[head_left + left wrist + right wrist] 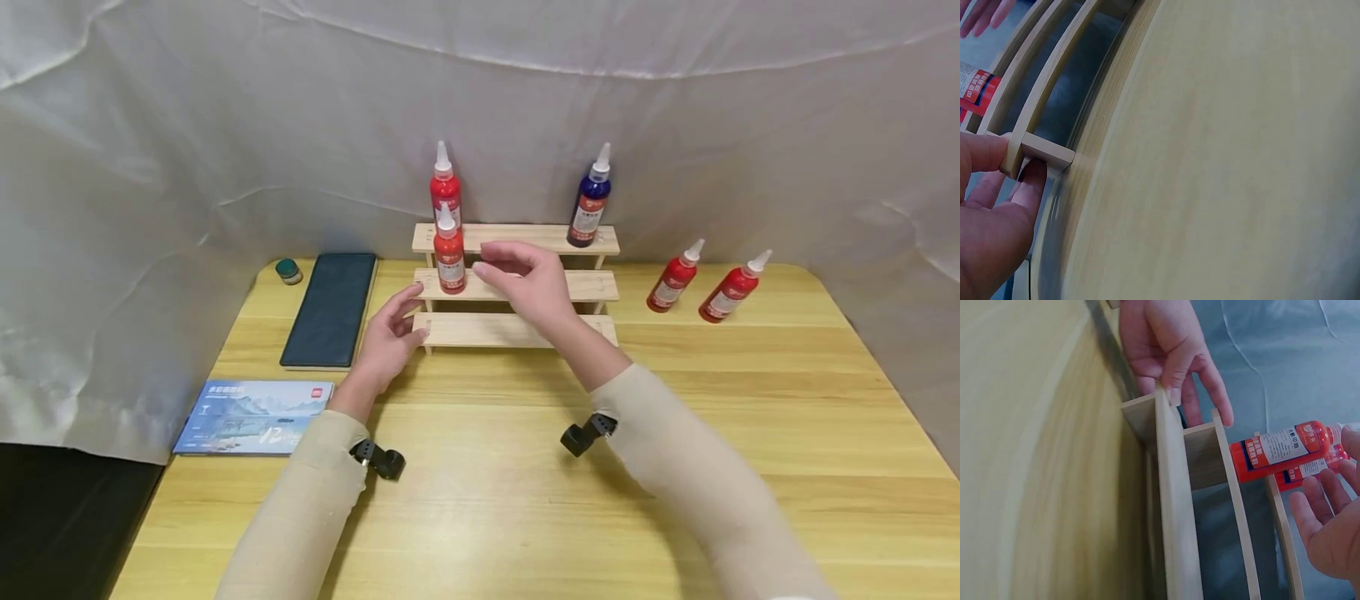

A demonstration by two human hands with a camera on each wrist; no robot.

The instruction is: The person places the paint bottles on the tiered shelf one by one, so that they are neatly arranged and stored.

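Observation:
A three-tier wooden stand [516,331] stands at the back of the table. My left hand [386,340] holds its left end; in the left wrist view the thumb and fingers pinch the lowest step [1044,100]. An orange-red squeeze bottle [451,260] with a white nozzle stands upright at the left of the middle step. My right hand [531,283] is just right of that bottle, fingers loosely bent and apart, holding nothing. The right wrist view shows a gap between this hand [1335,534] and the step. On the top step stand a red bottle [444,190] and a dark blue bottle [590,204].
Two red bottles [672,282] [730,292] stand on the table right of the stand. To the left lie a dark notebook [330,310], a small green-lidded jar [288,271] and a blue flat box [251,417]. A grey cloth [517,100] hangs behind the table.

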